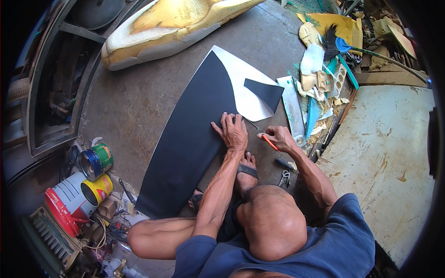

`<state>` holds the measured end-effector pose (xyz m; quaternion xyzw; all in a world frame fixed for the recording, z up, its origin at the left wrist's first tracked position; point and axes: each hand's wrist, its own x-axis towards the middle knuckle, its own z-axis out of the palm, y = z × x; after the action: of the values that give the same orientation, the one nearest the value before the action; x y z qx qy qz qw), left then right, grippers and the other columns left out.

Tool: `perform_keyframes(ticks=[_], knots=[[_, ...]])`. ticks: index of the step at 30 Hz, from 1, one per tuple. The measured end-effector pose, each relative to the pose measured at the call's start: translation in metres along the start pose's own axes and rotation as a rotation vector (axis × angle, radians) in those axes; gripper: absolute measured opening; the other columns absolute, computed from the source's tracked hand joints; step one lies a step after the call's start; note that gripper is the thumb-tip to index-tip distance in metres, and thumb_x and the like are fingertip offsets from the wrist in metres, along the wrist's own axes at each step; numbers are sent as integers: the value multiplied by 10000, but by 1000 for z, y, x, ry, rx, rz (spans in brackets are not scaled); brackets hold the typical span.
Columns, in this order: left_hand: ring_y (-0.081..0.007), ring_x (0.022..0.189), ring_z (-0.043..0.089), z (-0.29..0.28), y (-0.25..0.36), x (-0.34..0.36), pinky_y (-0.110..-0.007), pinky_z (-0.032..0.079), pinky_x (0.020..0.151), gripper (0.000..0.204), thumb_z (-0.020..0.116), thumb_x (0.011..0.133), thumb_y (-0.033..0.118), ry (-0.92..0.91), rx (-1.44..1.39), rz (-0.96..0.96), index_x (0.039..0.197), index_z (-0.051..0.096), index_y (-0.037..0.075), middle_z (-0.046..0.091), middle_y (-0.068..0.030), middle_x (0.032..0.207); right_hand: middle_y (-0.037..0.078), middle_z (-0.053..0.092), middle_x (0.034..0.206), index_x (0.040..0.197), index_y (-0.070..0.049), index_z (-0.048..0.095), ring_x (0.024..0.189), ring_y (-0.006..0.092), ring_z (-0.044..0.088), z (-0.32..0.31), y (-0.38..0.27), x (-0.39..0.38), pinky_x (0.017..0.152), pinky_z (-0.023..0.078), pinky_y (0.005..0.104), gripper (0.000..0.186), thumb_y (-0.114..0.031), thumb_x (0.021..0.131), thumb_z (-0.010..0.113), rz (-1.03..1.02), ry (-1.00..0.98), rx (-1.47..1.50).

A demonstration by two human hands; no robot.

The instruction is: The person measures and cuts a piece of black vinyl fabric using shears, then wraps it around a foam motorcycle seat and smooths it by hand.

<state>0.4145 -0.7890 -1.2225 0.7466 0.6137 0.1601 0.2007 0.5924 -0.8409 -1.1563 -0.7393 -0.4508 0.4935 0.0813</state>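
Note:
My left hand (pixel 232 132) lies flat with fingers apart on a large black sheet (pixel 185 139) spread on the floor. My right hand (pixel 278 138), closed, grips a slim orange-handled tool (pixel 270 142) just right of the sheet's edge. A thin dark piece runs between that hand and my left fingertips; whether it belongs to the tool I cannot tell. Beyond my hands the black face ends in a curve, with a white surface (pixel 245 78) past it. A corner there curls over, showing a black flap (pixel 266 95).
Ahead rests a yellow and white foam shape (pixel 162 32). A metal straightedge (pixel 292 109), scraps and a blue brush (pixel 343 45) lie right, near a worn board (pixel 384 162). Scissors (pixel 284 178) sit by my right foot. Paint cans (pixel 96 161) and a bucket (pixel 69 199) stand left.

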Motion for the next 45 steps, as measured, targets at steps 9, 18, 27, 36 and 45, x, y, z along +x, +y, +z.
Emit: perform_keyframes(ticks=[9, 18, 27, 36, 45], knots=[[-329, 1296, 501, 4, -3, -3, -748, 183, 1089, 116, 713, 821, 128, 69, -56, 84, 937, 717, 131, 636, -38, 1086, 113, 623, 702, 847, 28, 696, 673, 192, 593, -8, 2, 10, 599, 472, 359, 741, -705, 738, 715, 79, -54, -38], [-357, 1303, 491, -2, -8, -5, -755, 164, 1087, 138, 710, 825, 127, 63, -108, 105, 962, 723, 128, 629, -56, 1119, 193, 689, 801, 890, 29, 711, 795, 282, 684, -1, -11, 31, 707, 522, 397, 835, -785, 717, 652, 106, -139, -61], [-370, 1297, 494, -4, -7, -5, -752, 156, 1090, 133, 704, 840, 132, 65, -137, 113, 971, 724, 121, 628, -68, 1118, 158, 678, 777, 870, 19, 701, 771, 239, 665, 2, -10, 40, 690, 516, 383, 794, -764, 746, 655, 103, -197, -22], [-341, 1292, 509, -5, -6, -3, -720, 125, 1119, 113, 698, 852, 139, 65, -198, 54, 953, 743, 115, 669, -38, 1113, 148, 662, 728, 832, 19, 684, 700, 210, 639, 7, -13, 34, 645, 501, 387, 693, -674, 806, 682, 99, -168, -20], [-319, 1280, 522, -9, -7, -3, -684, 108, 1141, 131, 680, 866, 149, 58, -249, 42, 969, 749, 107, 691, -33, 1113, 174, 675, 724, 817, 37, 683, 721, 247, 671, 21, -16, 33, 666, 515, 395, 729, -691, 773, 696, 103, -75, 68]])
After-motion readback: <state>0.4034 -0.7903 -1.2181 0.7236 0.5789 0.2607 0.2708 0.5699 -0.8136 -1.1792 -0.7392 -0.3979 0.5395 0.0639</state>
